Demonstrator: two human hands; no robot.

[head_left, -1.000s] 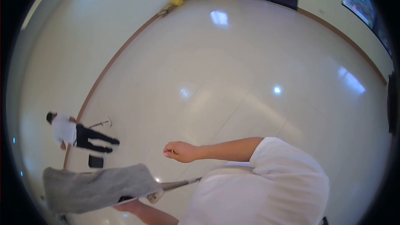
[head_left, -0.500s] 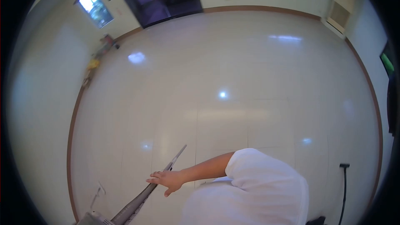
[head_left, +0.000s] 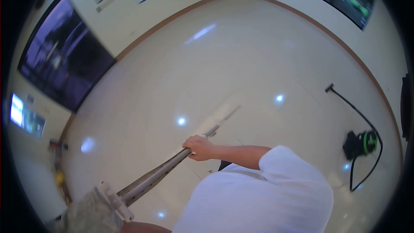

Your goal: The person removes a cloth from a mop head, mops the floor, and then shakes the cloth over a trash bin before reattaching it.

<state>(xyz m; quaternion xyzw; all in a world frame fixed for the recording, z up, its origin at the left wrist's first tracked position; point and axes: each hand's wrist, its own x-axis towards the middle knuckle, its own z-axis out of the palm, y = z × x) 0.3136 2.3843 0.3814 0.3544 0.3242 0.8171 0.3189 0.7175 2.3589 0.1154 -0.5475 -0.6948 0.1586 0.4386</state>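
My right hand point(head_left: 199, 147) is closed around the long grey pole of a mop point(head_left: 157, 172). The pole runs slantwise from the lower left to a thin, blurred end beyond the hand. At the lower left is the mop's fuzzy grey head point(head_left: 92, 207), raised close to the camera, with a pale bracket point(head_left: 115, 201) where the pole joins it. My left forearm point(head_left: 144, 228) shows at the bottom edge and passes behind the head, so that hand and its fingers are hidden. A white shirt point(head_left: 254, 194) covers my body below.
A black and green vacuum cleaner point(head_left: 362, 143) stands on the shiny tiled floor point(head_left: 241, 60) at right, its black hose point(head_left: 374, 170) looped beside it. A dark glass door point(head_left: 64, 56) is at left. Several small items, one yellow point(head_left: 59, 178), lie along the left wall.
My view has swung to the right, bringing the vacuum cleaner into sight. My right hand, spread over the pole before, is now wrapped round it. The mop head has risen into view at lower left.
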